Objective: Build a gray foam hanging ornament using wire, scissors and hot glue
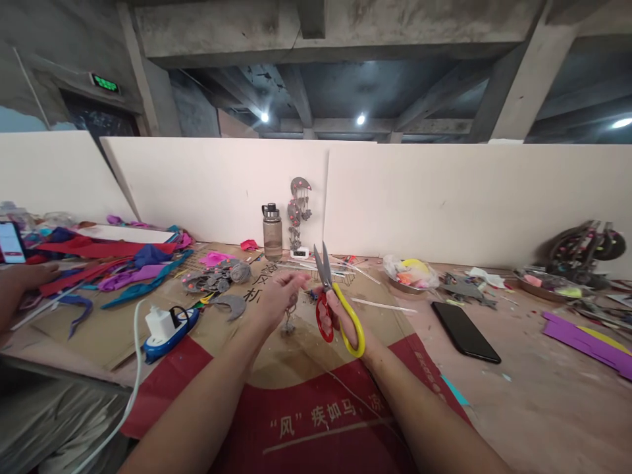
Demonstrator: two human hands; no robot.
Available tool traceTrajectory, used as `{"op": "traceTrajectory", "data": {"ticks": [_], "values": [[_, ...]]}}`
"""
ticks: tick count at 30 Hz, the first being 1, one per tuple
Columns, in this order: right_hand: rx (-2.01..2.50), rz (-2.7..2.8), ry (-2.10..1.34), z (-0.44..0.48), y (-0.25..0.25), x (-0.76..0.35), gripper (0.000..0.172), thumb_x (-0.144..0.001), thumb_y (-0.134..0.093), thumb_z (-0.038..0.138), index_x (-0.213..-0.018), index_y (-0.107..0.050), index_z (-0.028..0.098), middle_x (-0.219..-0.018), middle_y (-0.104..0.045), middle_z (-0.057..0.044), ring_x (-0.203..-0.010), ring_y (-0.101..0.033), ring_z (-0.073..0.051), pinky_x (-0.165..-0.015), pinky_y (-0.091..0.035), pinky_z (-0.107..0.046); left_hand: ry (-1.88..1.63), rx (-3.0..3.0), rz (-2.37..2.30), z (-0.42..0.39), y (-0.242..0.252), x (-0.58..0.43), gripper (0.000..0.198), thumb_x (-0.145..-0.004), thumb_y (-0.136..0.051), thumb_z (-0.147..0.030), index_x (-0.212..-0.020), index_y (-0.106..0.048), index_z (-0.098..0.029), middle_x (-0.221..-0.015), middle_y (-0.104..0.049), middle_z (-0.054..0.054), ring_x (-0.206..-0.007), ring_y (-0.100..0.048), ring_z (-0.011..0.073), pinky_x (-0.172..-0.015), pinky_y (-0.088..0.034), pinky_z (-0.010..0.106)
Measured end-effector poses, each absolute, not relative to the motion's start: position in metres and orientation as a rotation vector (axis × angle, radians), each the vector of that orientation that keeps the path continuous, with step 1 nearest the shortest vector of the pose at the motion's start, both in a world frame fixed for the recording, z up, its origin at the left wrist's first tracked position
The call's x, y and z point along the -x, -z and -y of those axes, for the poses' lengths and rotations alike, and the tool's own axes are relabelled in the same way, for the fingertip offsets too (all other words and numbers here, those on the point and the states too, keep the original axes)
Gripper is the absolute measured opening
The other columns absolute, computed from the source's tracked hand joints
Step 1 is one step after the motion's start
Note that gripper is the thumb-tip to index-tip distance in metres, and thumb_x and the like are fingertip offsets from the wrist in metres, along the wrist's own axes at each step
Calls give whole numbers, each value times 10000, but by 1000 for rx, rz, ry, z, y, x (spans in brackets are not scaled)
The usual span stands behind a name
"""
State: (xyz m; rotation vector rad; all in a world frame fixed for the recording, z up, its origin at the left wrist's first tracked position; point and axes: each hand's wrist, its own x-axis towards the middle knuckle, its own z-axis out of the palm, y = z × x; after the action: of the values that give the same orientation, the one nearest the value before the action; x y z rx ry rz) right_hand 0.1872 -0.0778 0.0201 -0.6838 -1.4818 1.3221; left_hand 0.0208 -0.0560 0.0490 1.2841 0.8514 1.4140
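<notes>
2 bare forearms [197, 398] narrow toward a bare left hand [276, 299] and bare right hand [342, 315].

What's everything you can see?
Scissors: 1, red-yellow, centre
Water bottle: 1, brownish, back
Hanging ornament: 1, grey, back
Digital display: 1, white, back
Fabric strips: many, multicoloured, left
Power strip: 1, blue, left
Dotted pieces: several, grey, left
Cardboard: count unclear, brown-red, front
Smartphone: 1, black, right
Lit phone: 1, bluish, left
Bowls: 2, brownish, right
Sheet: 1, purple, right
Round object: at least 1, dark, right
Panels: several, white, behind
Sign: 1, green, upper left
Lamps: 3, white, ceiling
Co-worker's hand: 1, bare, left edge
Left hand: 1, bare, centre
Right hand: 1, bare, holding scissors
</notes>
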Motion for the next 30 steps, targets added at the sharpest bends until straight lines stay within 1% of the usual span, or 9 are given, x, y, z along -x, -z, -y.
{"op": "traceTrajectory", "data": {"ticks": [2,3,5,8,10,13,19,24,30], "values": [[750,1513,-1262,80,-22,-186,437,-861,-465,641,-846,-480,204,-557,-440,71,-409,-405,-73,-407,-364,-213,-1245,-1437,-806,65,-50,-28,388,-644,-766,-432,-898,-694,-147,-662,-627,-2,-420,-372,37,-404,-249,191],[783,1518,-1238,81,-23,-186,454,-841,-475,662,-814,-458,209,-539,-431,76,-391,-395,-70,-389,-351,-209,-1178,-1503,-764,68,-51,-31,373,-641,-776,-388,-923,-700,-156,-695,-657,15,-481,-466,69,-445,-320,200],[843,1507,-1200,82,-25,-184,486,-788,-515,697,-799,-430,218,-527,-423,87,-372,-386,-65,-362,-329,-200,-1127,-1584,-724,72,-50,-33,266,-662,-764,-349,-846,-705,-165,-702,-682,34,-588,-572,124,-527,-409,225],[886,1487,-1221,82,-28,-182,511,-739,-558,714,-802,-417,227,-533,-413,96,-367,-371,-59,-345,-315,-193,-1129,-1666,-821,71,-50,-29,181,-726,-705,-366,-761,-713,-189,-589,-644,15,-553,-567,141,-503,-406,230],[908,1480,-1237,82,-29,-182,496,-742,-569,699,-816,-436,226,-539,-411,96,-373,-359,-55,-345,-307,-190,-1185,-1802,-914,68,-51,-23,167,-746,-682,-371,-717,-727,-213,-636,-670,24,-616,-591,159,-531,-424,232],[950,1489,-1221,82,-31,-182,466,-748,-593,662,-847,-480,220,-535,-406,94,-379,-358,-55,-351,-292,-192,-1200,-2110,-960,63,-54,-12,134,-776,-658,-335,-730,-749,-249,-761,-722,35,-728,-621,177,-663,-460,249],[962,1483,-1223,78,-26,-183,488,-730,-625,623,-962,-496,214,-512,-393,108,-360,-354,-70,-341,-299,-210,-1315,-2244,-994,58,-55,0,247,-869,-553,-313,-724,-734,-229,-779,-718,44,-734,-628,167,-738,-451,255],[926,1532,-1190,77,-26,-184,449,-741,-614,625,-857,-472,215,-513,-407,102,-355,-369,-69,-334,-311,-209,-1183,-2124,-890,59,-52,-6,201,-842,-615,-333,-948,-756,-237,-953,-739,52,-878,-662,187,-799,-472,268],[940,1533,-1218,82,-31,-184,464,-750,-593,647,-863,-452,219,-501,-386,110,-349,-356,-75,-333,-291,-208,-1161,-2071,-918,59,-47,-7,185,-823,-647,-335,-917,-761,-223,-917,-747,51,-841,-662,177,-786,-469,270]]}}
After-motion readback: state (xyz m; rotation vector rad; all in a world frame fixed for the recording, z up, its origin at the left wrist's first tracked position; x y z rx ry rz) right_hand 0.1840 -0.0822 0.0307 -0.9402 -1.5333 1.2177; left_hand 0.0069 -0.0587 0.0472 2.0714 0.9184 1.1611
